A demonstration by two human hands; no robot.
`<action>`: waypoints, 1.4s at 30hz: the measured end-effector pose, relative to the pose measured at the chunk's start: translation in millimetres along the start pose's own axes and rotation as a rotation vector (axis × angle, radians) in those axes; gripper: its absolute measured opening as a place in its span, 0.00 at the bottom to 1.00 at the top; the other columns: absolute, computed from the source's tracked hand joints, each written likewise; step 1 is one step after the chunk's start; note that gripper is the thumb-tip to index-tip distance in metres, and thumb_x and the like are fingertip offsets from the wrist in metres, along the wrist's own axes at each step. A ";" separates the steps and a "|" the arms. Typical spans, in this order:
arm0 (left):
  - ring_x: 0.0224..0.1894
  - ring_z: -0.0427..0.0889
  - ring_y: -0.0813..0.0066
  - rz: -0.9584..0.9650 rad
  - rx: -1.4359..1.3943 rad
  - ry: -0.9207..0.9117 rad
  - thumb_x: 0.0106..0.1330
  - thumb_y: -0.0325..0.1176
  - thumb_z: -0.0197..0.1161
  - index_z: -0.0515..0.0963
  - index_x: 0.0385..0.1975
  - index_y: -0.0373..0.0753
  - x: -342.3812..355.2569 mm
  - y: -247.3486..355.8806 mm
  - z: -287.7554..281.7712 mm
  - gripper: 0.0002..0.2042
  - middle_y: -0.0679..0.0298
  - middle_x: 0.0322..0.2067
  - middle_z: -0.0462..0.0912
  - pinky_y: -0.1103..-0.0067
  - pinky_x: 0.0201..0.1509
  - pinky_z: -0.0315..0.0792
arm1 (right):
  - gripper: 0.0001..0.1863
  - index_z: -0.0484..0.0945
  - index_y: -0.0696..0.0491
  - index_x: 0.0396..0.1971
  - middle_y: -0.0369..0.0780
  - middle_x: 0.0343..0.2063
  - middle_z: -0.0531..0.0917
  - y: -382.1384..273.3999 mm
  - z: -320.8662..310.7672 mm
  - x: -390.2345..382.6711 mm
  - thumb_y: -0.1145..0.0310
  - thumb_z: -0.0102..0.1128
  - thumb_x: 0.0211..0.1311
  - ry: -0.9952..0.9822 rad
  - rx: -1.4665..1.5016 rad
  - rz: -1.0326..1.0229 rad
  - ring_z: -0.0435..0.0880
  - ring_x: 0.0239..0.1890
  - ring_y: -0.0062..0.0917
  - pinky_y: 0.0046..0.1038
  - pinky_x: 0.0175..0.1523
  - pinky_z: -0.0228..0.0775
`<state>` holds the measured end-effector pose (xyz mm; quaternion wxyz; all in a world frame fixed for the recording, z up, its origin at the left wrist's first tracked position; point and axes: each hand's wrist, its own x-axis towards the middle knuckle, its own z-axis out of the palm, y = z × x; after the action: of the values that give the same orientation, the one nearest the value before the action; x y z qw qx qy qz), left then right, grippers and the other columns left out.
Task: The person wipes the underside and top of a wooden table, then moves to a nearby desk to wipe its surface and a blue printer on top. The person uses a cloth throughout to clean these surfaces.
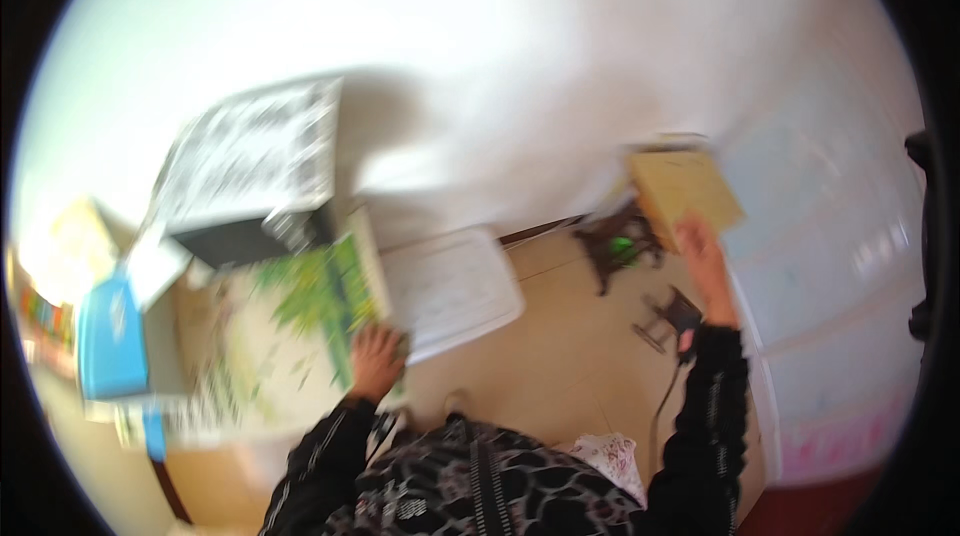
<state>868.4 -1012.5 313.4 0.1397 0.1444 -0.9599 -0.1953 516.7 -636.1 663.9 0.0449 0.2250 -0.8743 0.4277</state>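
My left hand (378, 361) rests at the right edge of a table with a green leaf pattern (310, 296). Its fingers curl over a small greyish-green thing that I cannot make out. On the right, my right hand (705, 261) is smeared by motion, its fingertips against the lower edge of a yellow-tan cardboard box or folder (685, 186); whether they grip it is unclear. Under and beside this box stands a small dark stool (615, 246), with something bright green by its legs.
A grey-white patterned cabinet or box (260, 151) stands at the table's back. A blue bin (112, 336) is at far left. A white lid-like panel (450, 286) lies beyond my left hand. Another small dark stool (672, 321), a cable (660, 406) and a translucent plastic sheet (820, 236) are right.
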 end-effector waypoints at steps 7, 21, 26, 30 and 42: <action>0.73 0.55 0.56 -0.024 0.093 -0.126 0.63 0.46 0.62 0.69 0.65 0.51 -50.4 20.9 -8.4 0.28 0.65 0.70 0.62 0.54 0.74 0.48 | 0.22 0.73 0.58 0.55 0.46 0.53 0.80 63.9 350.4 -201.3 0.69 0.62 0.62 -0.662 0.088 -0.152 0.77 0.58 0.37 0.33 0.62 0.69; 0.75 0.49 0.55 -0.978 0.339 0.186 0.66 0.41 0.60 0.65 0.67 0.48 -72.7 -115.7 -41.9 0.28 0.64 0.72 0.57 0.49 0.73 0.44 | 0.19 0.75 0.54 0.54 0.46 0.49 0.81 117.7 362.3 -207.3 0.68 0.60 0.63 -0.910 0.026 0.010 0.77 0.54 0.43 0.39 0.58 0.69; 0.75 0.49 0.49 -0.676 0.223 0.135 0.58 0.39 0.66 0.68 0.64 0.43 -28.3 -20.4 0.2 0.31 0.58 0.71 0.57 0.48 0.73 0.45 | 0.20 0.73 0.55 0.55 0.46 0.54 0.78 70.7 391.8 -200.2 0.69 0.58 0.64 -0.752 0.061 -0.337 0.75 0.57 0.43 0.40 0.60 0.68; 0.74 0.52 0.51 -0.496 0.081 0.029 0.62 0.40 0.61 0.69 0.64 0.42 -20.2 38.7 12.7 0.28 0.59 0.71 0.59 0.49 0.74 0.45 | 0.22 0.71 0.56 0.58 0.47 0.60 0.73 10.3 418.5 -202.4 0.69 0.58 0.64 -0.722 0.190 -0.520 0.69 0.64 0.45 0.41 0.66 0.63; 0.75 0.51 0.58 -0.840 0.294 0.087 0.63 0.42 0.63 0.65 0.68 0.46 -160.2 -102.6 -67.4 0.31 0.63 0.72 0.57 0.56 0.76 0.42 | 0.34 0.62 0.58 0.66 0.46 0.71 0.58 -0.4 462.5 -247.9 0.62 0.60 0.62 -0.727 -0.217 -0.577 0.50 0.75 0.45 0.49 0.75 0.42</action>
<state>1060.4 -1072.4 296.5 0.0667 0.5482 -0.8288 -0.0904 791.4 -903.5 305.7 -0.1237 0.5878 -0.7747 0.1977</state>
